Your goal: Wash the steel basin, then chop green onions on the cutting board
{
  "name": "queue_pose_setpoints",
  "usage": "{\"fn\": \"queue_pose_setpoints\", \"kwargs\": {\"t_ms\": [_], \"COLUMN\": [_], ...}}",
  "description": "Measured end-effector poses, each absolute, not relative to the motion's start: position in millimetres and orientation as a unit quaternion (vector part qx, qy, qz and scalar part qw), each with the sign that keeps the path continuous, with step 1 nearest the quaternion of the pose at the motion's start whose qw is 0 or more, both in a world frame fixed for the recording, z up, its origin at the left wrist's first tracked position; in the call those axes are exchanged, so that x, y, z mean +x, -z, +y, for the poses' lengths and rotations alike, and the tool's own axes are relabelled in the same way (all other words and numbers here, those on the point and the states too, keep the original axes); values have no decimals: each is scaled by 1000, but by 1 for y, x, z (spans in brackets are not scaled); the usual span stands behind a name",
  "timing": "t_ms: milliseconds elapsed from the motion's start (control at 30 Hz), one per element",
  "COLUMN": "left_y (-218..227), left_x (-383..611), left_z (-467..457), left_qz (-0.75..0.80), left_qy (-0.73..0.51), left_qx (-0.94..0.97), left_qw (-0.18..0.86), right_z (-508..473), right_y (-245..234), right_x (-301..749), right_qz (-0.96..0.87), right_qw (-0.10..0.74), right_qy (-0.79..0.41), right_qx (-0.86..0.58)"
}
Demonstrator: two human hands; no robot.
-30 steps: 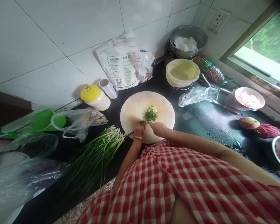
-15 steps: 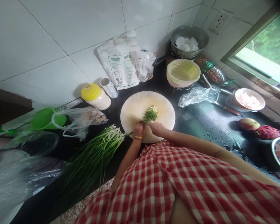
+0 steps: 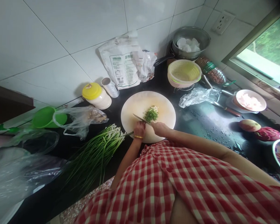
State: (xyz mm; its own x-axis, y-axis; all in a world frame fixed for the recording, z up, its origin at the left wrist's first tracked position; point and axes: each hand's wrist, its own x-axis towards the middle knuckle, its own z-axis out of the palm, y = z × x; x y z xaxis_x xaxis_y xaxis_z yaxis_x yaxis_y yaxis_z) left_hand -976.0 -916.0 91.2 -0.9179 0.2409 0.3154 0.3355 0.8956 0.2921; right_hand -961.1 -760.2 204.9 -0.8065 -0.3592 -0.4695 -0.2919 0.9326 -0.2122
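A round white cutting board [image 3: 128, 107] lies on the dark counter in front of me. On it sits a small heap of chopped green onion [image 3: 151, 114]. My right hand [image 3: 160, 128] is closed round the handle of a knife [image 3: 140, 118], whose blade points left across the near side of the heap. Just below the blade, my left hand [image 3: 139, 128] presses down with curled fingers on green onion stalks [image 3: 129, 133], mostly hidden beneath it. A large bunch of green onions [image 3: 99, 152] lies left of the board, white ends towards it.
Behind the board stand a yellow-lidded jar [image 3: 96, 95], a plastic roll [image 3: 110, 87] and a white flour bag [image 3: 121, 68]. Colanders [image 3: 184, 73] and a pan [image 3: 190, 40] are at the back right. Another knife [image 3: 227, 109] lies on the wet counter, near a bowl [image 3: 250, 100] and a dragon fruit [image 3: 268, 133].
The knife blade has tilted, so more of its flat side shows, and it has shifted slightly right with my right hand. My left hand stays nearly in place.
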Motion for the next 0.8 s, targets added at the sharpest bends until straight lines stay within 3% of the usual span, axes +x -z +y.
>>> {"fn": "queue_pose_setpoints", "kwargs": {"t_ms": [800], "left_y": [-103], "left_x": [-962], "left_z": [-935], "left_qz": [-968], "left_qy": [152], "left_qx": [-172], "left_qw": [100], "right_z": [-767], "right_y": [-195], "right_x": [-959], "right_qz": [947], "right_qw": [240], "right_qy": [79], "right_qx": [-197]}}
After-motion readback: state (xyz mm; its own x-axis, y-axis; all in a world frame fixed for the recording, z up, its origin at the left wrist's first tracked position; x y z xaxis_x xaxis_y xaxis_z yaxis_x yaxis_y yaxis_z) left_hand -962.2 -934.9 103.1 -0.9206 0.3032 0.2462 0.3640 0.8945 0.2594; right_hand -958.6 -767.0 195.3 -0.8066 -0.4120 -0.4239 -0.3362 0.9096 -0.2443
